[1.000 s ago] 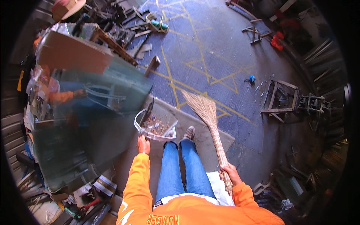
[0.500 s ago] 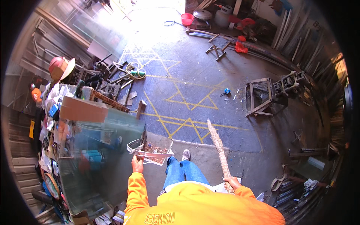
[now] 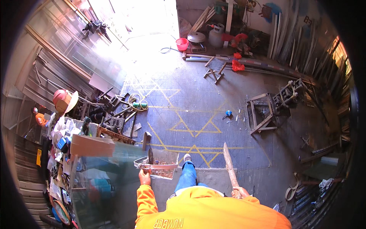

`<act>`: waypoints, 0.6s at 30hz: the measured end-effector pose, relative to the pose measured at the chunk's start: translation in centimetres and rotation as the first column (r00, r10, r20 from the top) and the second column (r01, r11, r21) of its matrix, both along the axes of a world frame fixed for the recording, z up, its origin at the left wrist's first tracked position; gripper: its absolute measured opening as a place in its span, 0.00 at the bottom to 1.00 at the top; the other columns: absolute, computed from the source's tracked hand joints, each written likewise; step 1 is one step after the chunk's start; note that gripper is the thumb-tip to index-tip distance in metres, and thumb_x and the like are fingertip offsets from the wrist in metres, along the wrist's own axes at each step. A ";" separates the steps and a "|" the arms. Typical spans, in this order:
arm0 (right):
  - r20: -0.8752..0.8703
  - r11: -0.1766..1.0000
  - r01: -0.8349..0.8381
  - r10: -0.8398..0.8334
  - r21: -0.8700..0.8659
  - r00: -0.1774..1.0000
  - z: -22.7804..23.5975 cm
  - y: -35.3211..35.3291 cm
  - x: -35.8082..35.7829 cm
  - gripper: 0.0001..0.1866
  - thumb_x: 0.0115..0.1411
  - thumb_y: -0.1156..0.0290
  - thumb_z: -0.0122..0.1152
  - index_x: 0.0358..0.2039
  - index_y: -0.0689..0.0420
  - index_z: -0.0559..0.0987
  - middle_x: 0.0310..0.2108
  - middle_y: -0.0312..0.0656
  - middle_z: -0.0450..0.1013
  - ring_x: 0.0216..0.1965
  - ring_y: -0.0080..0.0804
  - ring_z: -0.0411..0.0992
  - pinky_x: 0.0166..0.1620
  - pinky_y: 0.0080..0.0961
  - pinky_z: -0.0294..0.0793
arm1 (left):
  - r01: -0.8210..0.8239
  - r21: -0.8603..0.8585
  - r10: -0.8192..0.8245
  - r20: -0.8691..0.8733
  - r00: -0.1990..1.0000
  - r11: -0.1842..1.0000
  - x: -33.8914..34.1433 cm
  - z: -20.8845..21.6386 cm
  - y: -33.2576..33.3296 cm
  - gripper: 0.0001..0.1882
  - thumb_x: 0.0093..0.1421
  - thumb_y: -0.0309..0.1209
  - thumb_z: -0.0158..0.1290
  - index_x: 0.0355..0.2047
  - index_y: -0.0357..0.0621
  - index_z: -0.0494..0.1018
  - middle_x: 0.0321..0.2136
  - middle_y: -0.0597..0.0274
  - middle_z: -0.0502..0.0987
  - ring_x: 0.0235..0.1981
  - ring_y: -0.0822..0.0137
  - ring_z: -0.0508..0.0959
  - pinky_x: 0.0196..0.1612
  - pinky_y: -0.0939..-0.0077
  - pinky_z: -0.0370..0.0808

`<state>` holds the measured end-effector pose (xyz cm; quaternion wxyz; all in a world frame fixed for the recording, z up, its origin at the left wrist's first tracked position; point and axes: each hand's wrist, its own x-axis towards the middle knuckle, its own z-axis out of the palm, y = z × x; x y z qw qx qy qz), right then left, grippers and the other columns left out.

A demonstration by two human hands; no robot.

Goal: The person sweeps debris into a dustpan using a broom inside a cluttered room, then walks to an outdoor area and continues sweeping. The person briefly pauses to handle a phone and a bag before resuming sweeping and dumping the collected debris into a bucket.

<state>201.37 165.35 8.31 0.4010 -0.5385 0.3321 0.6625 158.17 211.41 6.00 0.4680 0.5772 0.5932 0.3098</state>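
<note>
My left hand (image 3: 144, 177) is closed on the rim of an open dustpan (image 3: 167, 166), a pale, box-like one with a band across its near side. Brown debris and small bits lie inside it. At my right side, my right hand (image 3: 241, 191) wraps round the bound handle end of a straw broom (image 3: 230, 164), whose tip points ahead over the floor. Between the two hands my jeans-clad leg (image 3: 185, 176) is stretched forward, its shoe on the floor.
Glass sheets (image 3: 126, 183) with a cardboard strip (image 3: 91, 145) stand close on my left, beside a cluttered bench. Ahead right are a metal frame (image 3: 263, 128), a small blue object (image 3: 228, 113) and a folding stool (image 3: 215, 68). Beyond sits a red basin (image 3: 182, 44). Long bars line the right wall.
The view has tilted up and moved forward, and one leg has stepped ahead. Both hands keep their hold; the dustpan and broom appear lower and slightly to the right in the picture.
</note>
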 end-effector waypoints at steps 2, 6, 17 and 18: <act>-0.032 1.000 -0.018 0.019 0.011 0.999 2.4 3.6 1.2 0.20 0.60 0.57 0.55 0.32 0.66 0.72 0.22 0.44 0.71 0.21 0.35 0.72 0.26 0.33 0.77 | -0.044 0.013 0.044 -0.056 0.997 0.999 0.1 -1.4 1.9 0.09 0.53 0.23 0.62 0.29 0.37 0.71 0.23 0.64 0.75 0.25 0.75 0.70 0.31 0.73 0.69; -0.104 0.999 0.043 -0.043 -0.003 0.994 4.4 8.6 5.4 0.23 0.62 0.52 0.50 0.31 0.65 0.69 0.21 0.41 0.67 0.21 0.32 0.68 0.27 0.31 0.74 | -0.062 0.038 0.066 -0.098 0.993 0.997 3.6 -3.9 5.5 0.11 0.52 0.25 0.63 0.27 0.37 0.70 0.23 0.61 0.75 0.26 0.71 0.71 0.31 0.69 0.70; -0.073 0.973 0.232 -0.231 0.000 0.970 4.4 22.5 14.2 0.17 0.56 0.61 0.52 0.30 0.65 0.68 0.25 0.41 0.66 0.26 0.33 0.69 0.32 0.28 0.74 | -0.079 0.032 0.083 -0.148 0.986 0.996 12.8 -2.8 20.3 0.09 0.54 0.21 0.59 0.24 0.38 0.68 0.18 0.63 0.74 0.18 0.73 0.73 0.21 0.73 0.69; -0.244 0.939 0.339 -0.342 -0.055 0.907 3.6 24.0 15.8 0.16 0.55 0.62 0.53 0.29 0.65 0.67 0.25 0.41 0.66 0.25 0.32 0.68 0.31 0.28 0.74 | -0.091 0.053 0.099 -0.178 0.979 0.994 13.0 -2.7 21.5 0.10 0.55 0.24 0.60 0.25 0.38 0.68 0.18 0.63 0.74 0.18 0.73 0.73 0.21 0.72 0.69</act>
